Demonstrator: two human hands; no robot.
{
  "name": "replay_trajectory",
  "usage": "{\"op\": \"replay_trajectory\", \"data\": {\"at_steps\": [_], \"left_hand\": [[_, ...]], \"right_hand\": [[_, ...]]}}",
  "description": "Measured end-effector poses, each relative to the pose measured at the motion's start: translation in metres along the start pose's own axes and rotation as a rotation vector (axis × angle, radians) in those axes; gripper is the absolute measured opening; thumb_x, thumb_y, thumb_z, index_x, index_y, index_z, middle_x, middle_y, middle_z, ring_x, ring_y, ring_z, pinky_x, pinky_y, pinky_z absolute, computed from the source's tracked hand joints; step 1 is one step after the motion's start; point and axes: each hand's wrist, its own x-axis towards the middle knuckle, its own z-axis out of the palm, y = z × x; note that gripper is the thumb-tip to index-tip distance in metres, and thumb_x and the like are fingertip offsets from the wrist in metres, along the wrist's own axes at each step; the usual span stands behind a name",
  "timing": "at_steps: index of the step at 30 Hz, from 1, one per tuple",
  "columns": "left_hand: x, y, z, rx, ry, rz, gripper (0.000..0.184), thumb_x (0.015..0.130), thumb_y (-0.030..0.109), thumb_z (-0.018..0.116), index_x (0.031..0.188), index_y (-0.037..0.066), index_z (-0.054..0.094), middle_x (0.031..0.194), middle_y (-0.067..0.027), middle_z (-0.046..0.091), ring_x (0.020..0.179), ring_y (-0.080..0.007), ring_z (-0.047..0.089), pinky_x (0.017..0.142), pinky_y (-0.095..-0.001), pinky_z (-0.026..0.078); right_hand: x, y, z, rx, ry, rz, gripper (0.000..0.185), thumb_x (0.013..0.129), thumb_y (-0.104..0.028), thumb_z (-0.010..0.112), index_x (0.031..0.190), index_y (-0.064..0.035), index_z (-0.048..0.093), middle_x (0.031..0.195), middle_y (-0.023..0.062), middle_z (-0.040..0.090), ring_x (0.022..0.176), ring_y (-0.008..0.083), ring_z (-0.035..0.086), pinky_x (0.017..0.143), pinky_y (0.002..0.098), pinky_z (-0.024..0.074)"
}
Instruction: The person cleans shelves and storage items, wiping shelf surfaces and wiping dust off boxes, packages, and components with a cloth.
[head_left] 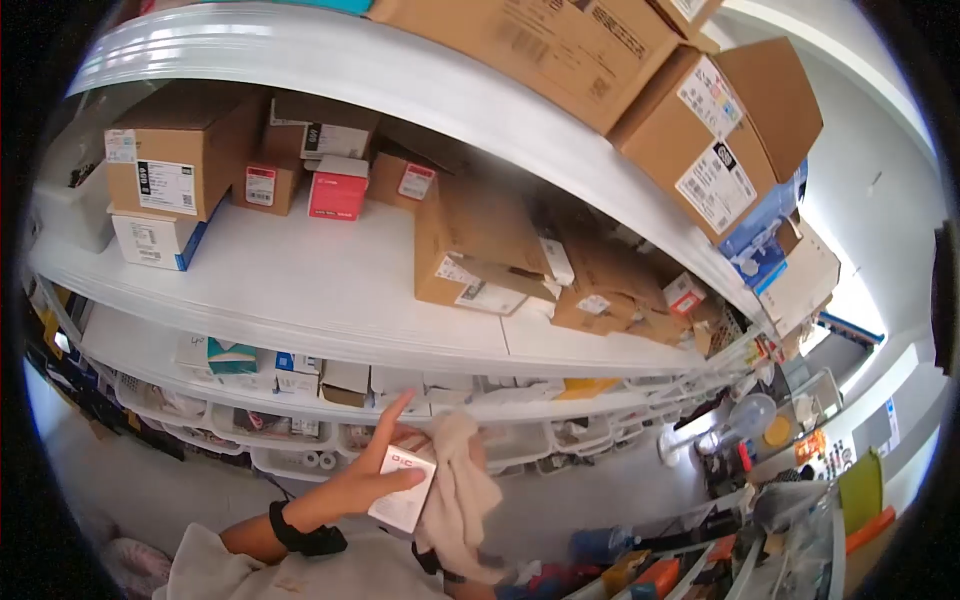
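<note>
Resting in L grip (368,482), wht box (402,503), cloth (460,490) alongside

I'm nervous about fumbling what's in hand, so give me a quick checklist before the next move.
1. Left hand gripping the white box: ok, thumb across its front.
2. Cloth close to the box: ok, right alongside.
3. Firm hold on the cloth: cannot tell, folds hide the grip.
4. White box fully shut: cannot tell, partly covered.
5. Top-shelf carton at right closed: not ok, a flap stands open.
</note>
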Motion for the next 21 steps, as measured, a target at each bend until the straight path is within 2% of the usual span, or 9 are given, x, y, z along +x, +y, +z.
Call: {"op": "replay_trajectory", "data": {"at_steps": [2,3,6,8,9,10,12,16,21], "left_hand": [[-0.003,-0.007,-0.005,-0.141,-0.076,-0.055,0.107,0.085,0.022,0.075,0.160,0.020,-0.001,0.144,-0.0170,0.034,0.141,-0.0285,0.032,0.116,-0.0403,0.025],[-0.001,-0.002,0.004,-0.170,-0.121,-0.042,0.108,0.084,0.019,0.075,0.160,0.021,-0.002,0.156,-0.0211,0.023,0.147,-0.0299,0.023,0.119,-0.0409,0.020],[0.007,-0.010,-0.004,0.486,-0.246,0.170,0.109,0.082,0.017,0.076,0.160,0.015,0.000,0.155,-0.0222,0.027,0.145,-0.0320,0.028,0.118,-0.0405,0.021],[0.011,0.005,-0.004,0.766,-0.306,0.287,0.112,0.078,0.015,0.078,0.159,0.010,0.001,0.155,-0.0230,0.029,0.144,-0.0342,0.030,0.118,-0.0401,0.021],[0.007,0.016,-0.001,0.626,-0.262,0.157,0.113,0.077,0.016,0.079,0.159,0.010,0.001,0.155,-0.0229,0.029,0.143,-0.0346,0.030,0.118,-0.0400,0.021],[0.003,0.022,0.000,0.487,-0.214,0.023,0.114,0.076,0.016,0.080,0.159,0.010,0.002,0.154,-0.0228,0.030,0.143,-0.0350,0.031,0.118,-0.0400,0.021],[0.009,0.007,-0.006,0.309,-0.168,0.034,0.120,0.073,0.021,0.085,0.159,0.013,0.002,0.147,-0.0192,0.038,0.137,-0.0334,0.039,0.115,-0.0397,0.028],[0.026,-0.014,0.005,-0.253,-0.084,0.115,0.113,0.076,0.029,0.083,0.159,0.015,0.007,0.135,-0.0130,0.047,0.128,-0.0265,0.048,0.108,-0.0369,0.039],[0.030,0.013,0.037,-0.453,0.119,0.038,0.089,0.087,0.036,0.069,0.156,0.015,0.018,0.127,-0.0130,0.054,0.119,-0.0281,0.058,0.101,-0.0373,0.048]], "right_hand": [[0.001,-0.009,-0.004,-0.025,-0.015,-0.063,0.027,0.085,-0.008,0.069,0.110,0.0006,0.063,0.105,0.0151,0.061,0.097,0.0255,0.060,0.085,0.0364,0.0472],[0.005,-0.013,-0.008,-0.028,-0.028,-0.083,0.027,0.085,-0.009,0.069,0.110,0.0006,0.063,0.105,0.0149,0.061,0.097,0.0252,0.060,0.085,0.0360,0.0471],[0.020,-0.032,-0.028,0.008,-0.216,-0.111,0.027,0.087,-0.011,0.069,0.110,0.0005,0.063,0.105,0.0143,0.060,0.097,0.0241,0.059,0.085,0.0348,0.0467],[0.047,-0.030,-0.034,-0.017,-0.323,-0.325,0.027,0.087,-0.013,0.070,0.109,0.0003,0.064,0.106,0.0136,0.060,0.098,0.0233,0.059,0.085,0.0339,0.0463],[0.057,-0.025,-0.033,-0.044,-0.365,-0.461,0.026,0.088,-0.014,0.070,0.109,0.0002,0.064,0.107,0.0131,0.060,0.098,0.0229,0.058,0.086,0.0333,0.0462],[0.056,-0.018,-0.030,0.013,-0.285,-0.331,0.027,0.087,-0.016,0.070,0.109,0.0002,0.065,0.110,0.0124,0.059,0.099,0.0237,0.058,0.086,0.0341,0.0462],[0.045,-0.003,-0.026,0.134,-0.137,-0.057,0.029,0.086,-0.018,0.072,0.108,0.0002,0.066,0.116,0.0111,0.058,0.100,0.0254,0.058,0.087,0.0358,0.0463],[0.018,0.008,0.001,-0.261,0.276,-0.317,0.035,0.080,-0.015,0.075,0.110,-0.0003,0.063,0.120,0.0140,0.058,0.103,0.0341,0.057,0.091,0.0434,0.0450],[-0.006,-0.006,-0.012,-0.259,0.175,-0.604,0.037,0.078,-0.011,0.074,0.112,-0.0050,0.063,0.116,0.0188,0.061,0.101,0.0402,0.059,0.087,0.0487,0.0488]]}}
